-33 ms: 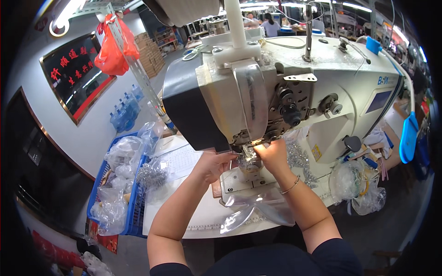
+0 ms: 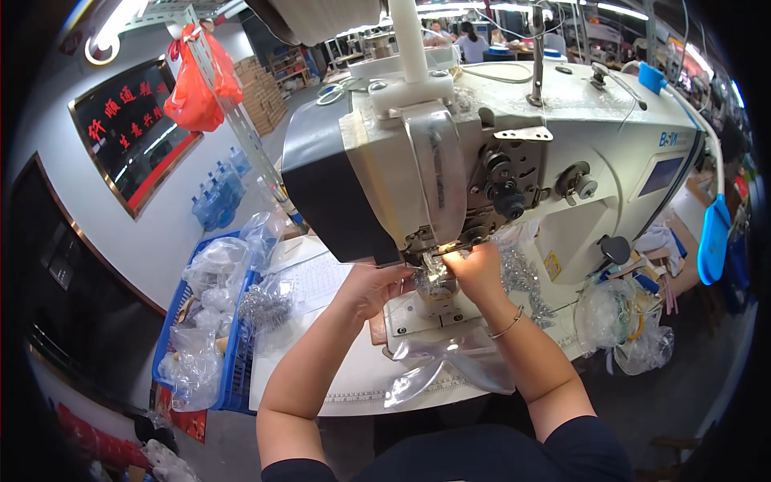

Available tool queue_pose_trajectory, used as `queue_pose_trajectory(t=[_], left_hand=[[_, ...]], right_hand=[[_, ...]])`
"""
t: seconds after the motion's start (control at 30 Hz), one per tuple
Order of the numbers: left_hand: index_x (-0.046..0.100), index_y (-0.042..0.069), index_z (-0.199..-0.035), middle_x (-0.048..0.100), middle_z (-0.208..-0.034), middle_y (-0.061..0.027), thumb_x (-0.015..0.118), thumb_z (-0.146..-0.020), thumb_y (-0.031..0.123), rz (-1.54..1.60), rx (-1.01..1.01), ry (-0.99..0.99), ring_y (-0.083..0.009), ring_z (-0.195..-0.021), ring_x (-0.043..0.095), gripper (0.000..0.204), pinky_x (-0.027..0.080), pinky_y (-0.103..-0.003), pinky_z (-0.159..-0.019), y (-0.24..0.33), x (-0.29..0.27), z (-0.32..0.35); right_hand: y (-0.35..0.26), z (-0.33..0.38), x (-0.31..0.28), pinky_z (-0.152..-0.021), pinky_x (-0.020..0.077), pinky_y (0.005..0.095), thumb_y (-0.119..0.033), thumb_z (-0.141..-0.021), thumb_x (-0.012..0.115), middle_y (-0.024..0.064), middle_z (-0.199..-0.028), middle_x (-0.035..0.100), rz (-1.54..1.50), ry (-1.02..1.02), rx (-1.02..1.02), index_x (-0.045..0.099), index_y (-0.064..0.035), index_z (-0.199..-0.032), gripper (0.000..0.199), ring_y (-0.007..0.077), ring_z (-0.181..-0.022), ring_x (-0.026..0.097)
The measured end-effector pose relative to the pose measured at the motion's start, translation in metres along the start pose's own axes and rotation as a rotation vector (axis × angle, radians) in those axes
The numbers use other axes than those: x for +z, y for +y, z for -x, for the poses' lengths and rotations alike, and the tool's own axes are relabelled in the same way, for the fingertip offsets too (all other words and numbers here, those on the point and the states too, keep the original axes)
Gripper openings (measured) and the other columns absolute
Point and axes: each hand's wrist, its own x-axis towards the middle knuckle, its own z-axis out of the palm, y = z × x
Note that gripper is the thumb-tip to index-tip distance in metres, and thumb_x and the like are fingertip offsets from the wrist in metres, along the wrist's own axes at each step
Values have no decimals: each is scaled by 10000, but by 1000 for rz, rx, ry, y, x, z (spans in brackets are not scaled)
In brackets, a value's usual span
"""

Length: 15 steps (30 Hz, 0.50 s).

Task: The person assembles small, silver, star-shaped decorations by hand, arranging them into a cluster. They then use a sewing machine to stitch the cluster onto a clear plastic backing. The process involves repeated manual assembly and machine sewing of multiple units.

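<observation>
Both hands crowd the needle of the big cream-white industrial sewing machine (image 2: 498, 161)

The small silvery sequinned fabric piece (image 2: 434, 278) sits under the presser foot, between the left hand (image 2: 371, 287) and right hand (image 2: 475, 271); both pinch its edges (right looks nearer the needle).

A white wall (image 2: 173, 241) runs along the left, bearing a dark framed sign (image 2: 128, 128) with red characters. A ring-shaped lamp (image 2: 108, 36) glows at the far left on the ceiling. Cardboard boxes (image 2: 265, 92) stack far behind, blue water bottles (image 2: 217, 197) stand on the grey floor (image 2: 691, 386), and ceiling strip lights (image 2: 634, 12) shine far right.
</observation>
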Motion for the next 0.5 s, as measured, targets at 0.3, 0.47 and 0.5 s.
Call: queue_pose_trajectory(t=[0.3,0.47,0.5], left_hand=[[565,5,-1130,616,-1074,-95,632,-808,17,-4,-14,-42,-199,-985,590,329,469,-358,-887,-1,-6,-2],[566,4,-1128,620,-1057,-83,621,-815,53,38,44,-80,-188,-966,591,321,469,-333,-859,-1,-5,1],[569,6,-1125,622,-1048,-80,619,-815,57,29,50,-67,-184,-960,591,319,468,-329,-854,-3,-8,-1]], right_hand=[[1,1,-3,-571,434,318,-101,-684,635,72,-695,574,34,-67,96,604,-17,-843,183,184,-615,546],[-5,-3,-4,-591,456,326,-102,-688,637,88,-700,617,91,-31,-33,625,-7,-830,171,196,-629,585],[-10,-4,-4,-600,469,314,-101,-690,636,81,-696,635,75,-32,-25,630,-5,-814,156,184,-637,604]])
